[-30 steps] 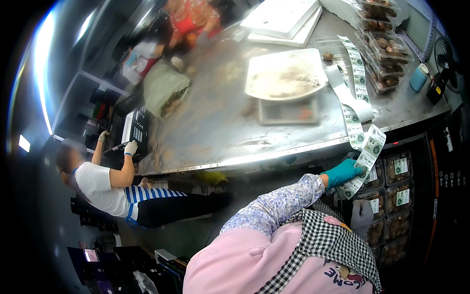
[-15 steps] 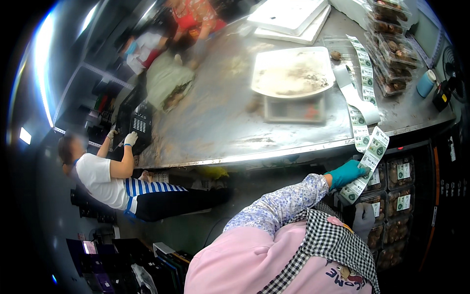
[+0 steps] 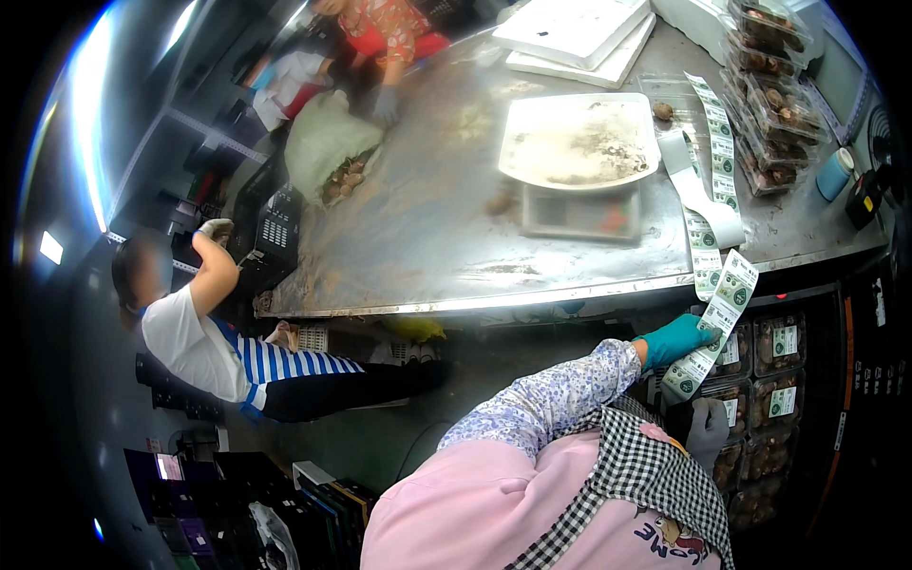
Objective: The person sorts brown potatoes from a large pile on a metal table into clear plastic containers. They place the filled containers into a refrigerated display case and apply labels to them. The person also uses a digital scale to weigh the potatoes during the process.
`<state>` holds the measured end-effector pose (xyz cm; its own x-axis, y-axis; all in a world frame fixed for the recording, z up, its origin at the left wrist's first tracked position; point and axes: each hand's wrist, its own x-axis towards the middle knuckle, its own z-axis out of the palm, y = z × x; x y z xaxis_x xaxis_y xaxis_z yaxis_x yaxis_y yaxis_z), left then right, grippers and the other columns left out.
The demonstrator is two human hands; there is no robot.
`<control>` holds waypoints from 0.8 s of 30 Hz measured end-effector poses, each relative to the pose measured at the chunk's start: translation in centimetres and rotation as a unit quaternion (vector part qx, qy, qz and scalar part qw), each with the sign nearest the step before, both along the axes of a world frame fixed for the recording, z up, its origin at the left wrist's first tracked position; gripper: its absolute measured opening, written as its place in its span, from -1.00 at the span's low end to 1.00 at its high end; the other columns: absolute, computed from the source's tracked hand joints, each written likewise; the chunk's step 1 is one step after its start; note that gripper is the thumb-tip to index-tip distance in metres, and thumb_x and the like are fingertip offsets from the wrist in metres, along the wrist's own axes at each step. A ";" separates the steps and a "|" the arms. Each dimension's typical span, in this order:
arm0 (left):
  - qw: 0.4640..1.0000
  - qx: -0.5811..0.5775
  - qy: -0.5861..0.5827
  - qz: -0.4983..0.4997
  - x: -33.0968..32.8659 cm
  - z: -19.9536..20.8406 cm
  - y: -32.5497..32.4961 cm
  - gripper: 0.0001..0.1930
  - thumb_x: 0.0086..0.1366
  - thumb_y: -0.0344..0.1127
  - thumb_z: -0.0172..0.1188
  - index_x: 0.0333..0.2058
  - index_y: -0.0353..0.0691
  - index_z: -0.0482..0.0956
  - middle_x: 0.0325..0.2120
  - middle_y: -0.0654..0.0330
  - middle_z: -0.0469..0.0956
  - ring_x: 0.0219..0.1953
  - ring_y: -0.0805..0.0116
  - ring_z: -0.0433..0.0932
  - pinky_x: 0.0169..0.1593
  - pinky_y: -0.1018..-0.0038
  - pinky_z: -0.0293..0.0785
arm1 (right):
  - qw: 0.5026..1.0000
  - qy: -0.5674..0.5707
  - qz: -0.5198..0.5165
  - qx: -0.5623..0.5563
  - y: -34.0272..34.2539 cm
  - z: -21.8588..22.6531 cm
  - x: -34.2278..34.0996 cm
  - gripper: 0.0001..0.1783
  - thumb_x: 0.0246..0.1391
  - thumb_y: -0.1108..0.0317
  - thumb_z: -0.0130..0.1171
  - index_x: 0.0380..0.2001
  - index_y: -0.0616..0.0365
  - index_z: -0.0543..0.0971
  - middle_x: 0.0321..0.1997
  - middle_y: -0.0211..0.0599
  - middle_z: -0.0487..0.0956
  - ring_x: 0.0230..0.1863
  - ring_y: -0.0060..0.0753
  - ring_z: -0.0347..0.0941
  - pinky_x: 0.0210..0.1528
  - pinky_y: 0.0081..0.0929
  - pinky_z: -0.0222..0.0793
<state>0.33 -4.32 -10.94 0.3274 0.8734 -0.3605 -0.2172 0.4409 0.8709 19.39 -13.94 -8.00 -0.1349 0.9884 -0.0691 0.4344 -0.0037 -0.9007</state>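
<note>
Metal table [image 3: 427, 233] beyond, left grip [image 3: 679, 340] outstretched rightward with label strip [image 3: 731, 296].

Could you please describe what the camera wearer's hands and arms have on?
The left hand wears a teal glove; above it come a white, blue-purple floral sleeve and pink cloth. The right hand wears a grey glove; its sleeve cannot be made out.

Metal table [image 3: 437, 180], bright light [image 3: 84, 104], dark floor [image 3: 356, 446]
</note>
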 end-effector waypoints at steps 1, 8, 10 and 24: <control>1.000 -0.004 0.001 0.002 0.0 0.1 0.0 -0.62 0.32 -0.19 0.14 -0.02 -0.37 0.49 -0.29 0.12 0.63 -0.35 0.46 0.59 -0.23 0.51 0.54 | 1.000 0.001 -0.001 -0.004 0.0 -0.1 0.0 -0.82 0.18 0.40 0.07 -0.42 0.31 0.48 -0.50 -0.23 0.47 -0.46 -0.43 0.32 -0.35 -0.43 0.29; 1.000 -0.010 -0.020 0.019 0.0 0.7 -0.4 -0.58 0.32 -0.11 0.14 -0.06 -0.39 0.53 -0.30 0.14 0.61 -0.36 0.46 0.56 -0.25 0.48 0.52 | 1.000 0.007 -0.002 -0.004 -0.1 -0.4 0.1 -0.82 0.18 0.41 0.06 -0.42 0.32 0.48 -0.48 -0.22 0.49 -0.45 -0.41 0.34 -0.33 -0.42 0.31; 1.000 -0.009 -0.026 0.016 -0.2 1.5 -0.5 -0.58 0.32 -0.12 0.13 -0.06 -0.39 0.53 -0.30 0.14 0.61 -0.36 0.46 0.56 -0.25 0.49 0.52 | 1.000 0.008 -0.002 0.000 -0.1 -0.3 0.1 -0.83 0.18 0.41 0.05 -0.42 0.32 0.48 -0.48 -0.22 0.49 -0.45 -0.41 0.34 -0.32 -0.42 0.31; 1.000 0.020 -0.009 0.002 -0.4 1.3 -0.3 -0.57 0.32 -0.09 0.13 -0.06 -0.39 0.53 -0.30 0.15 0.61 -0.32 0.47 0.55 -0.21 0.48 0.51 | 1.000 0.001 -0.003 0.016 0.0 -0.4 0.2 -0.84 0.16 0.42 0.05 -0.43 0.32 0.48 -0.49 -0.17 0.49 -0.46 -0.34 0.36 -0.34 -0.37 0.32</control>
<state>-0.03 -4.67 -9.66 0.3307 0.8880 -0.3197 -0.2345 0.4054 0.8835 19.57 -13.94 -8.41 -0.1287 0.9910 -0.0363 0.4327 0.0232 -0.9013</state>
